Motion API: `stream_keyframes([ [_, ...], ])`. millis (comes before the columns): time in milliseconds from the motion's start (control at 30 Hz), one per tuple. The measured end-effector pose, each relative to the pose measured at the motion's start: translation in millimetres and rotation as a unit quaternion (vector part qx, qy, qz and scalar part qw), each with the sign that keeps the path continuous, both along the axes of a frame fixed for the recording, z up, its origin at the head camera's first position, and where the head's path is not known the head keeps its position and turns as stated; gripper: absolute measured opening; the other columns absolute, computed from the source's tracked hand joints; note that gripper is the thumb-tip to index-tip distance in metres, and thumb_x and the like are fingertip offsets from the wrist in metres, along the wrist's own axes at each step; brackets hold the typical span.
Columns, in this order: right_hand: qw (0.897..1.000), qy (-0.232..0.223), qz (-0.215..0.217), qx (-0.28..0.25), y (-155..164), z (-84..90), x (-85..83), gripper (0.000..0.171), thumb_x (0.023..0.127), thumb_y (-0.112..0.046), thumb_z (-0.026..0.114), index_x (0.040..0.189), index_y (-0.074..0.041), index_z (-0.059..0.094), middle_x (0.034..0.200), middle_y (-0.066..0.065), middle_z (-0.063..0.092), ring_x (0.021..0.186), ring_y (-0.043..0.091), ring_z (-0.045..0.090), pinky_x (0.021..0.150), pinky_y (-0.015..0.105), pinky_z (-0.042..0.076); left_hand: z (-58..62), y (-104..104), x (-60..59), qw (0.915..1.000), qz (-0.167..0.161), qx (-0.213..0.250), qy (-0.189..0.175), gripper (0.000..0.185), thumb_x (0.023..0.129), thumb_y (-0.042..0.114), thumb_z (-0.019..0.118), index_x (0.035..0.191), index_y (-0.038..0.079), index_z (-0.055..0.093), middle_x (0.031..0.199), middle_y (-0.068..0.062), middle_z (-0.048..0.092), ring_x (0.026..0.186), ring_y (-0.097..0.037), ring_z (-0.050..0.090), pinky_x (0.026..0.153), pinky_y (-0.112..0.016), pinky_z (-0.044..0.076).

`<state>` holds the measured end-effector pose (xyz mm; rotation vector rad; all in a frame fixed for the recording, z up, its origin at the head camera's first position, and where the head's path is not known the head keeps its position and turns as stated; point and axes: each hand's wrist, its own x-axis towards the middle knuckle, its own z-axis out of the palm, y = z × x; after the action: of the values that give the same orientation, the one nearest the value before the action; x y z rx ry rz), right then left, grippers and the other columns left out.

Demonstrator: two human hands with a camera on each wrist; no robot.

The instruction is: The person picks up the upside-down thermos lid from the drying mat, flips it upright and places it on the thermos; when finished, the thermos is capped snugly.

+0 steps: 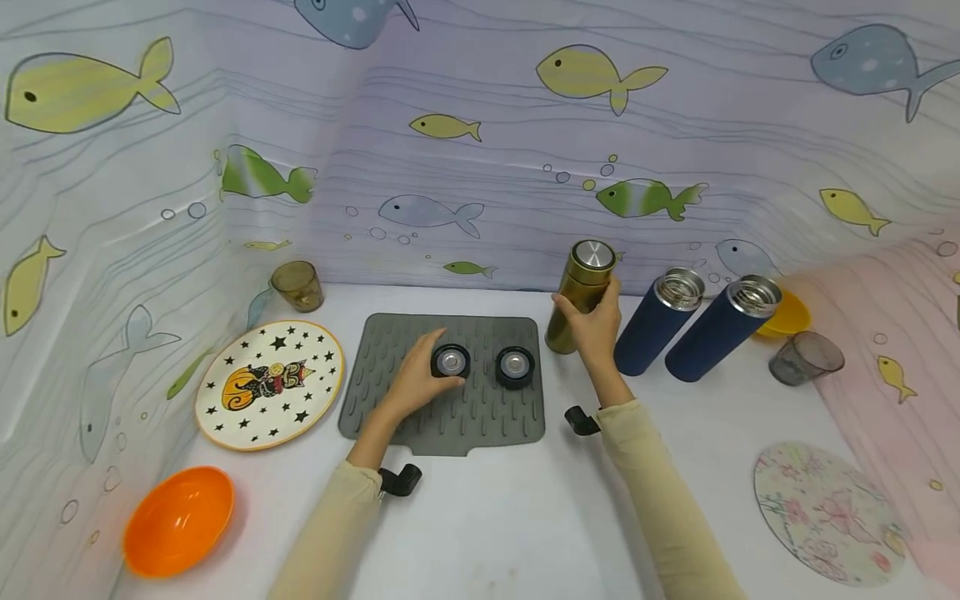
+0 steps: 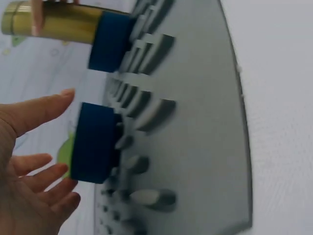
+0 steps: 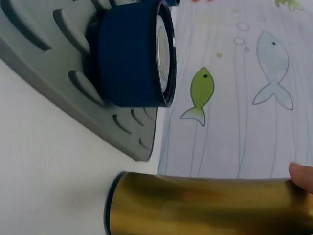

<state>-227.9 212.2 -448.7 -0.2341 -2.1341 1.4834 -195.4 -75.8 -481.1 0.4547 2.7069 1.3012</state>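
My left hand (image 1: 412, 379) spreads its thumb and fingers around a dark blue flask lid (image 1: 452, 360) on the grey ribbed mat (image 1: 450, 427). In the left wrist view a gap shows between the thumb and that lid (image 2: 93, 142); whether the fingertips touch it cannot be told. A second blue lid (image 1: 515, 364) sits on the mat to the right. Off the mat's right edge, my right hand (image 1: 598, 333) grips a gold thermos flask (image 1: 582, 287) with its steel-topped lid on. Two lidless navy flasks (image 1: 648, 337) stand right of that hand.
At the left are a star-patterned plate (image 1: 322, 400), an amber cup (image 1: 298, 287) and an orange bowl (image 1: 180, 521). On the right stand a yellow bowl (image 1: 791, 317), a grey cup (image 1: 806, 358) and a round floral board (image 1: 825, 508). A fish-print curtain (image 1: 510, 167) hangs behind.
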Motion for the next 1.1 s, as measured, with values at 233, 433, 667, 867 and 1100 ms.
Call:
stream_keyframes([
  [233,0.998,-0.059,0.003,0.007,7.7,7.4,22.3,0.097,0.081,-0.024,0.083,0.154,-0.005,0.022,0.153,0.022,0.036,0.141,0.039,0.039,0.115,0.052,0.034,-16.5,12.0,-12.0,0.9983,-0.011,-0.057,-0.001,0.080,0.078,0.013,0.084,0.145,-0.003,0.043,0.144,-0.024,0.048,0.135,-0.041,0.045,0.110,-0.055,0.038],
  [433,1.000,-0.001,0.005,-0.016,-14.3,13.3,65.5,0.079,0.083,-0.016,0.081,0.146,0.001,0.036,0.144,0.024,0.043,0.133,0.036,0.046,0.105,0.052,0.042,-2.5,7.6,-0.9,0.9993,-0.011,-0.008,0.035,0.076,0.075,0.009,0.086,0.140,-0.002,0.047,0.132,-0.021,0.054,0.124,-0.039,0.053,0.103,-0.057,0.043],
  [667,0.942,-0.177,0.263,-0.109,-37.4,19.2,92.4,0.049,0.094,-0.020,0.069,0.138,-0.003,0.053,0.130,0.020,0.061,0.120,0.035,0.061,0.101,0.043,0.051,35.6,9.3,32.7,0.9931,-0.080,0.030,0.080,0.077,0.072,0.005,0.087,0.140,0.007,0.050,0.133,-0.013,0.056,0.123,-0.031,0.056,0.101,-0.052,0.047],
  [867,0.869,-0.268,0.383,-0.162,-46.3,17.7,101.0,0.053,0.099,-0.028,0.061,0.141,0.004,0.050,0.131,0.019,0.063,0.113,0.031,0.067,0.098,0.040,0.053,54.0,15.4,57.0,0.9856,-0.133,0.063,0.083,0.076,0.073,0.001,0.086,0.139,0.005,0.049,0.133,-0.009,0.055,0.122,-0.026,0.057,0.100,-0.047,0.050],
  [1100,0.816,-0.265,0.442,-0.260,-51.9,12.2,108.4,0.047,0.099,-0.020,0.060,0.129,0.016,0.054,0.109,0.007,0.073,0.097,0.018,0.072,0.092,0.038,0.056,57.7,18.4,64.6,0.9821,-0.148,0.064,0.098,0.072,0.074,0.001,0.085,0.138,0.007,0.051,0.133,-0.006,0.056,0.123,-0.022,0.057,0.103,-0.044,0.049],
])
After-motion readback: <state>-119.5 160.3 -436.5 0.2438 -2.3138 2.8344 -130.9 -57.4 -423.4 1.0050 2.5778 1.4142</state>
